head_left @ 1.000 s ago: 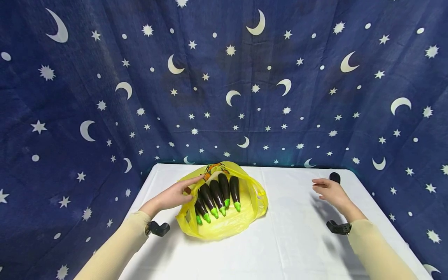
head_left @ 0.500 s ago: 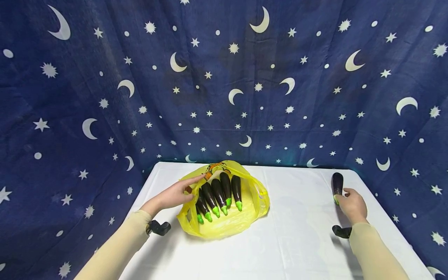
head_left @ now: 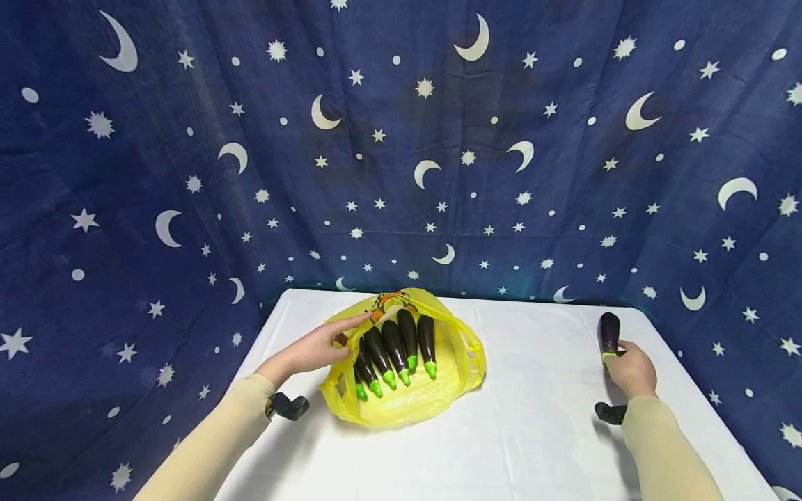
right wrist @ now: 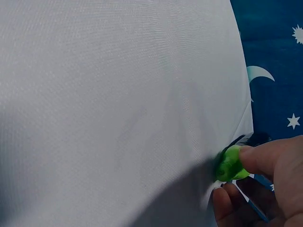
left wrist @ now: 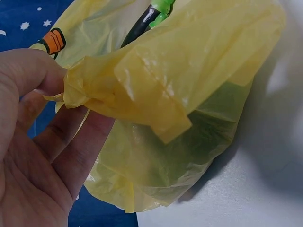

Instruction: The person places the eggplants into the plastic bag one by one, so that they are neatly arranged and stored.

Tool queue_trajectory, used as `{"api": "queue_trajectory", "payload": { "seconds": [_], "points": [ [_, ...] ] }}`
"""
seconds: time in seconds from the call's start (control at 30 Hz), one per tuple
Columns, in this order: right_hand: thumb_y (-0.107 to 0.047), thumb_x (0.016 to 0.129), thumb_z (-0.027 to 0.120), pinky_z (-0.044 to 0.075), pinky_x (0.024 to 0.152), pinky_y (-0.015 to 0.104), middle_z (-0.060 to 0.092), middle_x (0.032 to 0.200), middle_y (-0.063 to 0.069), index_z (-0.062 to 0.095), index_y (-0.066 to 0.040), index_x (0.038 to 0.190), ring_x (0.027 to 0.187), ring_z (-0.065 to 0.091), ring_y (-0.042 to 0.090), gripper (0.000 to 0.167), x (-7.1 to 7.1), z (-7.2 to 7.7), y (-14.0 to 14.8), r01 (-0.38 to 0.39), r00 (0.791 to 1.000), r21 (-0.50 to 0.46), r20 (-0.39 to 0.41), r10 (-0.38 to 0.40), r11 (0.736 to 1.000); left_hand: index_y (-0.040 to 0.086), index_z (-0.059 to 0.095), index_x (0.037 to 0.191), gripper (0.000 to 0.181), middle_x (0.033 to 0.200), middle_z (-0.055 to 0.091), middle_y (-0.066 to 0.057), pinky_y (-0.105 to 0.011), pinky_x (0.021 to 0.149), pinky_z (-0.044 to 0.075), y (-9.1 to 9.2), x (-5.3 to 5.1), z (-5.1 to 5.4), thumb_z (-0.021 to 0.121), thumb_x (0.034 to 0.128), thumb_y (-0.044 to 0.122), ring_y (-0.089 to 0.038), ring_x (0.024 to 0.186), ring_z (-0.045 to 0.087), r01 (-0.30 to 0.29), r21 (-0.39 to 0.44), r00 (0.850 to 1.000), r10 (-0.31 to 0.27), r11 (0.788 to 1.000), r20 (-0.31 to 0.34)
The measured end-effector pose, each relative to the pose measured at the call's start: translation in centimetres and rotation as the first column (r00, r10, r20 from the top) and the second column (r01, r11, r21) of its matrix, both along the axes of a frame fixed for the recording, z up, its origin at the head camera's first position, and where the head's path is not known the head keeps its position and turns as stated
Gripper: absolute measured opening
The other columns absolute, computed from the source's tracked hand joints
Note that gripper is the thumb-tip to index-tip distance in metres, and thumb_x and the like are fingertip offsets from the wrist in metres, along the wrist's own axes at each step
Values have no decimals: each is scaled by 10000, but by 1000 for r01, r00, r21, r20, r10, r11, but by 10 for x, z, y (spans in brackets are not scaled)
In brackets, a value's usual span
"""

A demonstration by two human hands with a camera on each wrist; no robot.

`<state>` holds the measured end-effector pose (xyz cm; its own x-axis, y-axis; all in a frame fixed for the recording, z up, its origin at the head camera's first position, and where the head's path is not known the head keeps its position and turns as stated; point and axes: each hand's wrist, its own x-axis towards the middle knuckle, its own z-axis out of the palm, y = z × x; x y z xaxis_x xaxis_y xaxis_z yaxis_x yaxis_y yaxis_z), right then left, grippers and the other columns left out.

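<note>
A yellow plastic bag (head_left: 418, 407) lies on its side on the table with its mouth toward me. Inside it several dark eggplants (head_left: 393, 342) rest side by side, their green stem ends pointing out. My left hand (head_left: 316, 346) holds the left edge of the bag's mouth; in the left wrist view the thumb and fingers pinch the gathered plastic (left wrist: 94, 87). Far to the right, my right hand (head_left: 634, 371) grips a single eggplant (head_left: 608, 332) by its green end. The right wrist view shows the thumb on that green cap (right wrist: 231, 164); most of the dark body is hidden there.
A white cloth covers the table (head_left: 532, 403), with a wide stretch of it between the bag and the right hand. Behind and at both sides hangs a dark blue curtain (head_left: 388, 160) with moons and stars. Each wrist wears a black camera mount (head_left: 288, 406).
My right hand has moved rightward and down to the lone eggplant and taken hold of its green end. The left hand stays at the bag's edge. The head view has shifted slightly.
</note>
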<state>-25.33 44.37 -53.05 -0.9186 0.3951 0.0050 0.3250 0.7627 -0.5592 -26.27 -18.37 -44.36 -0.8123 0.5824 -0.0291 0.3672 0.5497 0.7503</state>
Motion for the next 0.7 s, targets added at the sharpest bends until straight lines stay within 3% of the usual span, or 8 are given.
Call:
{"api": "queue_trajectory", "payload": {
  "seconds": [0.4,0.53,0.7],
  "points": [
    [-59,929,558,383,973,647,530,1267,403,448,155,1394,1155,504,571,524,5,-8,0,-23,1000,-23,-18,23,999,339,340,1610,777,1630,338,34,-422,995,471,3,-2,0,586,944,23,-222,1204,559,-1,-3,1000,1,1000,15],
    [-55,936,583,369,984,681,535,1286,393,460,135,1402,1192,488,581,519,7,-8,-2,-134,991,-25,-10,133,991,347,338,1610,782,1625,345,41,-421,997,468,3,-1,0,585,942,23,-223,1216,555,2,4,1000,-2,1000,21],
    [-68,953,609,468,905,632,574,1255,381,493,129,1385,1154,542,572,488,11,-7,-8,-312,950,-17,-30,312,950,361,340,1607,785,1615,361,52,-412,983,473,4,-2,0,590,944,24,-217,1197,563,-1,3,1000,1,1000,29]
  ]
}}
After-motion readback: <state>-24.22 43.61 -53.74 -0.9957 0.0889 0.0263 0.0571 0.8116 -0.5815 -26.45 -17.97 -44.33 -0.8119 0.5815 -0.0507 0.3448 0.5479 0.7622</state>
